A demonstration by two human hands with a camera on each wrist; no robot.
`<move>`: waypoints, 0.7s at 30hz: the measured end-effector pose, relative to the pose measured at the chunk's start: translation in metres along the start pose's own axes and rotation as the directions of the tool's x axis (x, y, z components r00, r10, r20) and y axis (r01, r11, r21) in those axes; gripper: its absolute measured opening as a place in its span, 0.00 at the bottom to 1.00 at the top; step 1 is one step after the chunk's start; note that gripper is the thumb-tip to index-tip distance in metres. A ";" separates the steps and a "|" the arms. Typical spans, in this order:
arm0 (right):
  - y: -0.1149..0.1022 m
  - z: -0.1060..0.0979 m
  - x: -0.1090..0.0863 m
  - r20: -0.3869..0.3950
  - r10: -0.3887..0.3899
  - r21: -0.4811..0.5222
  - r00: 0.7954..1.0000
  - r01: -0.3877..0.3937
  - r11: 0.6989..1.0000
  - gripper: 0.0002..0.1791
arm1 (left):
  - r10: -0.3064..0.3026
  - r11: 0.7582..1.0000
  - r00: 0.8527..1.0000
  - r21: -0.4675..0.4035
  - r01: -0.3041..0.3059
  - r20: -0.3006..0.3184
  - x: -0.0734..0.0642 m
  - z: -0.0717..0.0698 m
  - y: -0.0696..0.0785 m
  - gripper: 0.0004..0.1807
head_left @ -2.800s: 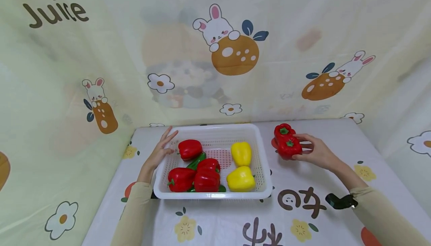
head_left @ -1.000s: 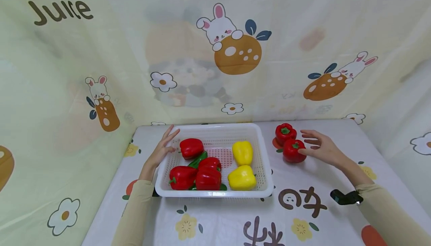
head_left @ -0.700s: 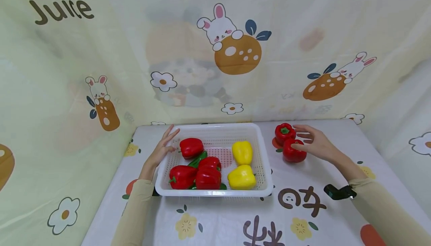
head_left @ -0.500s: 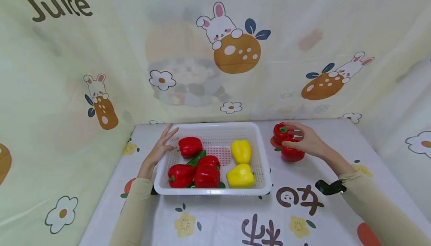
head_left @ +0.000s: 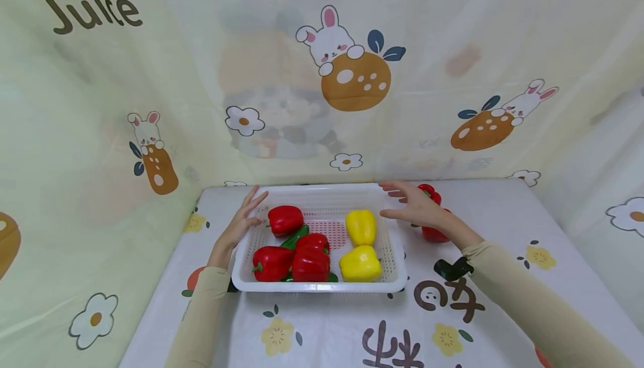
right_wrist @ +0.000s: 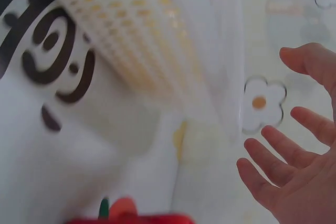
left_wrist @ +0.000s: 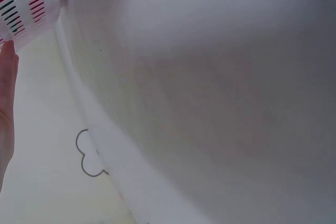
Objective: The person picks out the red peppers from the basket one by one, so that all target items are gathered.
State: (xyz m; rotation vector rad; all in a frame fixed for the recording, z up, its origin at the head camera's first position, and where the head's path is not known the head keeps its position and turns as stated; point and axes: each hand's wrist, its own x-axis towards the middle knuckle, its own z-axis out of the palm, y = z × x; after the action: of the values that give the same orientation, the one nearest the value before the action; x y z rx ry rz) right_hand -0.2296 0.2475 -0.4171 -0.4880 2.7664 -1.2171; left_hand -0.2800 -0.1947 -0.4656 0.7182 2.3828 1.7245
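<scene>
A white perforated plastic basket (head_left: 317, 287) holds several red bell peppers (head_left: 310, 265), two yellow bell peppers (head_left: 361, 227) and slender green vegetables (head_left: 296, 237), partly covered by the red ones. My left hand (head_left: 236, 231) rests at the basket's left rim, fingers extended. At the upper right rim is my right hand (head_left: 415, 208), its fingers spread and nothing held; the right wrist view shows this hand (right_wrist: 294, 177) beside the basket's side. Two more red bell peppers (head_left: 435, 235) stand on the table right of the basket, partly hidden behind my right hand and forearm.
A white printed cloth (head_left: 322, 329) covers the table. Behind and at the sides hangs a pale curtain (head_left: 201, 77) with rabbit and flower prints, meeting the table's back edge just behind the basket. A black device (head_left: 453, 269) is strapped at my right wrist.
My right hand lets go of the front loose red bell pepper, which ends slightly apart from the back one. It then moves left over both to the basket's right rim. My left hand stays put.
</scene>
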 end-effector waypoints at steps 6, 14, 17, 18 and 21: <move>-0.024 0.021 0.022 0.065 -0.047 0.025 0.997 0.046 0.999 0.40 | -0.011 1.000 1.000 0.004 0.011 -0.001 0.001 0.000 0.001 0.36; -0.044 0.054 0.046 0.171 -0.076 -0.007 0.982 0.078 0.997 0.39 | -0.002 1.000 1.000 0.008 0.002 0.000 0.001 0.000 -0.001 0.36; -0.051 0.065 0.056 0.195 -0.098 -0.009 0.976 0.102 0.995 0.39 | -0.008 1.000 1.000 0.008 0.008 0.000 0.001 0.000 -0.001 0.36; -0.053 0.068 0.060 0.202 -0.105 -0.006 0.974 0.108 0.994 0.38 | -0.009 1.000 1.000 0.009 0.009 0.001 0.001 0.000 -0.001 0.36; -0.061 0.078 0.073 0.221 -0.117 -0.008 0.968 0.122 0.993 0.37 | -0.010 1.000 1.000 0.012 0.010 0.004 0.000 -0.001 0.000 0.36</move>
State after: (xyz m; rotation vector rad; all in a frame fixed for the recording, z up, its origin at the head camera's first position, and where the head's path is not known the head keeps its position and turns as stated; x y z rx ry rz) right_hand -0.2678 0.1304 -0.4223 -0.7524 2.5976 -1.0823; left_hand -0.2811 -0.1957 -0.4655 0.7092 2.3916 1.7053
